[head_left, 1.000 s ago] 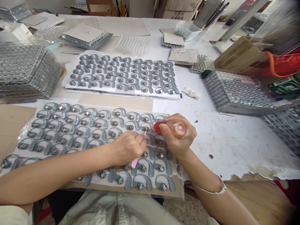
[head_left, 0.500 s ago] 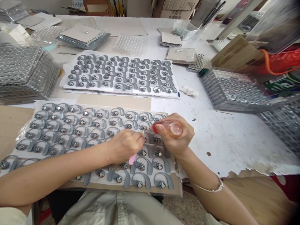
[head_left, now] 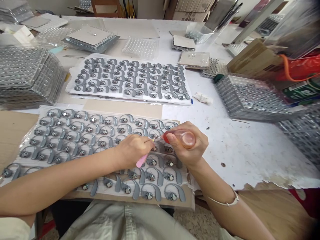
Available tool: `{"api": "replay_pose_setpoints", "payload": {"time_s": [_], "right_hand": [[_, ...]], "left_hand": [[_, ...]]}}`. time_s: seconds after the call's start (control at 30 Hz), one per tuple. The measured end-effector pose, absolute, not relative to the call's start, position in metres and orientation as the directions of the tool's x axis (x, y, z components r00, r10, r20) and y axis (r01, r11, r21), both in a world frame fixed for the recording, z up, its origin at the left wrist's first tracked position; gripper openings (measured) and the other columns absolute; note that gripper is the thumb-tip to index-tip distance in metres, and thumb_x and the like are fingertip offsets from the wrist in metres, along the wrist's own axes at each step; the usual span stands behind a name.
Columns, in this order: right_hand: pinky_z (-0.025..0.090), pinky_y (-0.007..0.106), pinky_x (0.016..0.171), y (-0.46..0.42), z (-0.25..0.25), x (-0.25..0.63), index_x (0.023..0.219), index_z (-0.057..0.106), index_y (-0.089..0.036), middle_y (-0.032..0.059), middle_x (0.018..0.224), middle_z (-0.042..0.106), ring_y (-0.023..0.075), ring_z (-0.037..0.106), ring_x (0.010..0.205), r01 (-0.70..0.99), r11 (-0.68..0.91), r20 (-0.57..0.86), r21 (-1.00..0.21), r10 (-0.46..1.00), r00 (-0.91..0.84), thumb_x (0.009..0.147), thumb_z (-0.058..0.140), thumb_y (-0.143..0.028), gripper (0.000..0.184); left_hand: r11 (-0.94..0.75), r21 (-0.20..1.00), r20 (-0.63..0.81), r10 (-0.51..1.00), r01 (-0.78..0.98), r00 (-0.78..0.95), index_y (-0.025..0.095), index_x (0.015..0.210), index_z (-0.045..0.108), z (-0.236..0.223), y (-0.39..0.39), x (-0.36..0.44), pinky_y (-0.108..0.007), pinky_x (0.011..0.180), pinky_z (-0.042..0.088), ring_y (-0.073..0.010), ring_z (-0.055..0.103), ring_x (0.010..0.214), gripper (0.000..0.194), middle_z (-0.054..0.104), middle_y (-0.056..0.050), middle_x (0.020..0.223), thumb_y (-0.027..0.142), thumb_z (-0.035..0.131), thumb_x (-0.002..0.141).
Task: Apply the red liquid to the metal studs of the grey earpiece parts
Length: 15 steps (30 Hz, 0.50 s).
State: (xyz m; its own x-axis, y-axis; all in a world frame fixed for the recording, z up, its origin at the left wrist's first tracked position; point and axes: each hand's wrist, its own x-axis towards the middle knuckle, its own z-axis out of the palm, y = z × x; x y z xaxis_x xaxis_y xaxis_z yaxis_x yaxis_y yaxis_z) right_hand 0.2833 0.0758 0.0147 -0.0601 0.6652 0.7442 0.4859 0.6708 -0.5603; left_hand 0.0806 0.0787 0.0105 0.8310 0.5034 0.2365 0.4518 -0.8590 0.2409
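Note:
My left hand (head_left: 135, 150) is closed around a slim pink-handled tool (head_left: 141, 161), whose pale tip pokes out past the fingertips. Closed in my right hand (head_left: 191, 150) is a small translucent squeeze bottle (head_left: 188, 139), reddish at the nozzle end and pointing left. Both tips come close together over a grey ear-hook piece (head_left: 155, 134) with a shiny round part. I cannot tell whether either tip touches it. Rows of such grey hook pieces (head_left: 172, 196) lie on a white-lined cardboard sheet (head_left: 188, 200) beneath my hands; my left forearm hides some of them.
Behind lies a second white sheet (head_left: 72, 89) of similar hooks. Tall stacks of clear trays (head_left: 25, 76) stand at the left, and more filled trays (head_left: 255, 96) at the right. A clear empty-looking tray (head_left: 140, 47) and a crumpled tissue (head_left: 203, 98) lie farther back.
The pink handle has swung up slightly as my left hand turned a little. My right hand and the bottle stay almost in place. The whole view has shifted slightly.

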Motion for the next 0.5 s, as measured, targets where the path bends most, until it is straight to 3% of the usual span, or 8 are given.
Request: {"api": "replay_pose_setpoints", "payload": {"time_s": [0.5], "right_hand": [[0.047,0.027,0.052,0.0756,0.0142,0.2834,0.078,0.06,-0.018,0.0011,0.07,0.062,0.0146,0.056,0.058,0.476,0.687,0.756,-0.55,0.651,-0.065,0.079,0.072,-0.019,0.012]], "left_hand": [[-0.811,0.381,0.236,0.549,0.443,0.802,0.013,0.087,0.062,0.0127,0.082,0.0788,-0.027,0.065,0.055,-0.0187,0.067,0.072,0.015,0.067,-0.008,0.079,0.008,0.05,0.08]]}}
